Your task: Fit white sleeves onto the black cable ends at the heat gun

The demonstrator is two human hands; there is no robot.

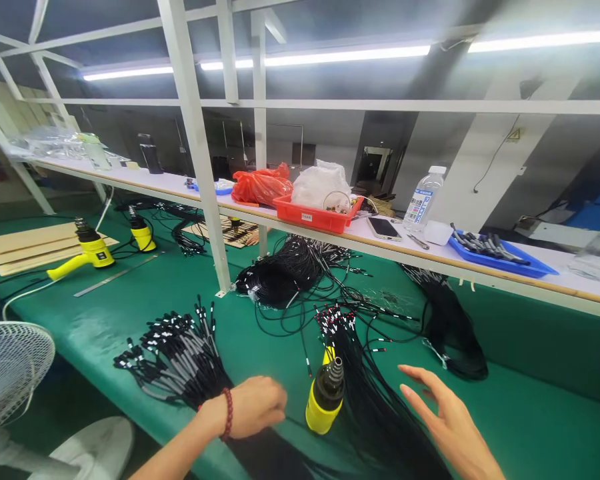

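Observation:
My left hand (256, 405), with a beaded bracelet on the wrist, is over a bundle of black cables with grey sleeves (183, 357). Its fingers are curled in, and whatever they may hold is hidden. Over the green table to the right hovers my right hand (443, 417), its thumb and fingers apart and nothing between them. Between the hands a yellow and black heat gun (325, 400) stands with its nozzle up. Just right of it runs a bundle of thin black cables (367, 380) with red and white ends.
A shelf (380, 241) crosses above the table, carrying a red tray (313, 217), a phone (384, 229), a bottle (424, 200) and a blue tray (505, 260). Coiled cables (275, 273) lie beneath it. Two more heat guns (95, 250) stand at left, near a fan (15, 373).

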